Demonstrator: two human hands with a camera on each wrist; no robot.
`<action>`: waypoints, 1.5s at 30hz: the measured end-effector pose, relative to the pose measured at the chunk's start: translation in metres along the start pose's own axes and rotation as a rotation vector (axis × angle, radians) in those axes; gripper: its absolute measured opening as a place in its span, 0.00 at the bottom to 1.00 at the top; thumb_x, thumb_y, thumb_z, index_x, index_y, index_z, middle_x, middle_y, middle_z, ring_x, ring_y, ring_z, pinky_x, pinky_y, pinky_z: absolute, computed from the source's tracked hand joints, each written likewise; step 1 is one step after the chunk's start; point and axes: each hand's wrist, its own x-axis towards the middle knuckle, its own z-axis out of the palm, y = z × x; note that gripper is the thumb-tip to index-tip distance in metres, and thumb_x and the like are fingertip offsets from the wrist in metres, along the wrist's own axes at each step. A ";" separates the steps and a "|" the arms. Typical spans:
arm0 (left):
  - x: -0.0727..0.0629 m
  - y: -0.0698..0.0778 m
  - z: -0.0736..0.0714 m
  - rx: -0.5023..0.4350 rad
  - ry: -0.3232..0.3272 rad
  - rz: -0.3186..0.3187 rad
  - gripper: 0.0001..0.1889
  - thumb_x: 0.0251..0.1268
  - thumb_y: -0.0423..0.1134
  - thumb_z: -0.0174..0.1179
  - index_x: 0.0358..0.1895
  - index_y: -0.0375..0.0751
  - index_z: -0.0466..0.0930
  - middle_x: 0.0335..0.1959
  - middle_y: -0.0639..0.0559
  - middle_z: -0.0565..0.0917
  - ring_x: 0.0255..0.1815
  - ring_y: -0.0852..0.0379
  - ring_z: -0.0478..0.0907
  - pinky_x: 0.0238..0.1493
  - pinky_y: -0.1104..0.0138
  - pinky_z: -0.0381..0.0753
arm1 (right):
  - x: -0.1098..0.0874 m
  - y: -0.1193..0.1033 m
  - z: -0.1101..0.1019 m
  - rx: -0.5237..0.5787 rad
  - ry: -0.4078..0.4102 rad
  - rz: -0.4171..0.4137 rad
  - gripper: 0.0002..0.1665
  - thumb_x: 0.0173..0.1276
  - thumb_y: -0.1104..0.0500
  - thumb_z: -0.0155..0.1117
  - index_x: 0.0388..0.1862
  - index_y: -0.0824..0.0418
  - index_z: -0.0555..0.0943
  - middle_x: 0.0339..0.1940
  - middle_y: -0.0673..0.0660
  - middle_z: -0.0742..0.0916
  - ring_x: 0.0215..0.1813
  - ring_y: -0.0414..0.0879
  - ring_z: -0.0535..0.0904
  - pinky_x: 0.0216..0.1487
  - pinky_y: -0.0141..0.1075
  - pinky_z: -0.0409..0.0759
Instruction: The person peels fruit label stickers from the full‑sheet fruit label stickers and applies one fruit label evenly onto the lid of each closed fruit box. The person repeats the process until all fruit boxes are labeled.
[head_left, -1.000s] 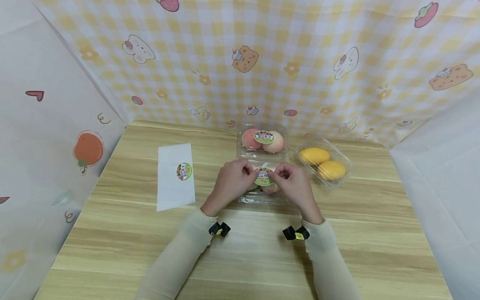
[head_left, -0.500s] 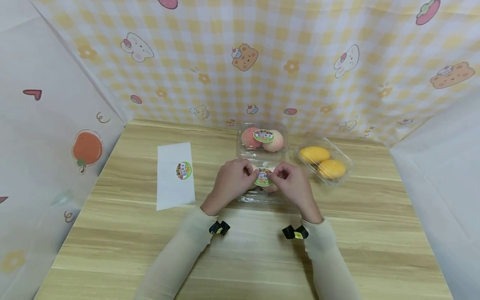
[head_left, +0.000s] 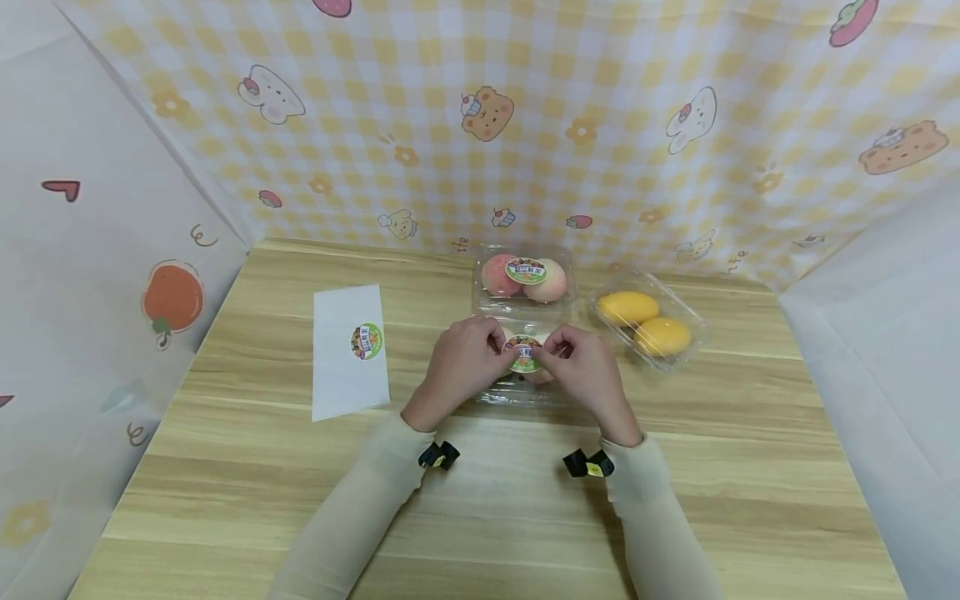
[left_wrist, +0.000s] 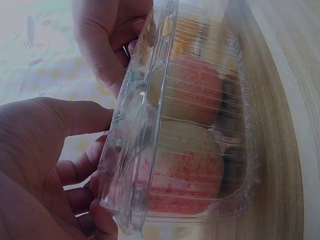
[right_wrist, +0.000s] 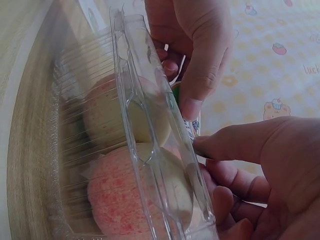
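An oval fruit label sticker (head_left: 522, 342) lies between my hands, over the lid of a clear plastic clamshell box (head_left: 517, 399). My left hand (head_left: 467, 360) pinches its left edge, with the thumb on top. On the opposite edge my right hand (head_left: 591, 371) does the same. Whether the sticker's middle touches the lid cannot be told. Inside the box sit two pink-and-cream peaches, and the left wrist view shows the nearer peach (left_wrist: 187, 170) well. In the right wrist view the thumbs meet close to the lid, and the sticker is mostly hidden.
Behind stands another clear box of peaches (head_left: 545, 282) with a label on its lid. Two yellow mangoes (head_left: 663, 337) lie in a clear box at the right. White backing paper (head_left: 337, 358) with one sticker (head_left: 367, 342) rests at the left on the wooden table (head_left: 495, 517).
The sticker and both hands have shifted very slightly left relative to the box. Both hands keep their hold, and the boxes and paper stay put.
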 end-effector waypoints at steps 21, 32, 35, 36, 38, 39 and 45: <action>-0.004 0.008 0.000 0.156 -0.039 -0.019 0.20 0.62 0.52 0.84 0.31 0.46 0.82 0.32 0.54 0.78 0.32 0.55 0.74 0.32 0.63 0.72 | -0.002 -0.003 0.001 -0.073 -0.026 0.003 0.19 0.59 0.54 0.90 0.32 0.55 0.83 0.27 0.49 0.86 0.29 0.46 0.80 0.34 0.42 0.76; -0.005 0.006 0.000 0.176 -0.001 -0.004 0.18 0.62 0.51 0.83 0.36 0.45 0.84 0.42 0.50 0.81 0.36 0.54 0.76 0.34 0.62 0.78 | -0.001 -0.004 0.004 -0.132 0.011 -0.049 0.23 0.57 0.50 0.91 0.29 0.55 0.80 0.25 0.48 0.83 0.27 0.45 0.77 0.32 0.41 0.73; -0.005 0.005 0.000 0.168 0.008 0.003 0.17 0.62 0.50 0.83 0.36 0.45 0.84 0.43 0.49 0.82 0.36 0.53 0.76 0.35 0.62 0.78 | -0.001 -0.004 0.004 -0.126 0.009 -0.035 0.23 0.57 0.51 0.91 0.31 0.55 0.81 0.26 0.49 0.84 0.28 0.45 0.78 0.33 0.42 0.74; -0.005 0.005 0.000 0.166 0.011 0.006 0.17 0.62 0.49 0.83 0.36 0.45 0.84 0.44 0.49 0.82 0.36 0.53 0.76 0.35 0.62 0.78 | -0.001 -0.004 0.004 -0.123 0.009 -0.031 0.22 0.57 0.52 0.91 0.32 0.55 0.81 0.27 0.49 0.84 0.28 0.45 0.78 0.33 0.42 0.74; -0.006 0.004 -0.001 0.159 0.016 0.009 0.16 0.62 0.48 0.83 0.37 0.45 0.85 0.44 0.49 0.82 0.37 0.53 0.76 0.35 0.61 0.79 | -0.001 -0.005 0.003 -0.114 0.007 -0.022 0.21 0.58 0.53 0.90 0.34 0.56 0.82 0.29 0.49 0.85 0.28 0.45 0.79 0.33 0.42 0.75; -0.006 0.004 -0.001 0.155 0.019 0.011 0.16 0.62 0.48 0.83 0.37 0.45 0.85 0.44 0.49 0.83 0.37 0.53 0.77 0.35 0.61 0.79 | -0.001 -0.005 0.002 -0.109 0.005 -0.017 0.20 0.59 0.54 0.90 0.35 0.56 0.83 0.30 0.50 0.86 0.29 0.46 0.79 0.33 0.42 0.75; -0.007 0.002 -0.001 0.134 0.031 0.011 0.14 0.62 0.46 0.82 0.39 0.44 0.86 0.46 0.49 0.83 0.38 0.53 0.79 0.37 0.58 0.82 | -0.002 -0.006 0.000 -0.087 -0.005 0.010 0.17 0.61 0.57 0.89 0.40 0.58 0.86 0.32 0.51 0.88 0.31 0.47 0.81 0.36 0.43 0.77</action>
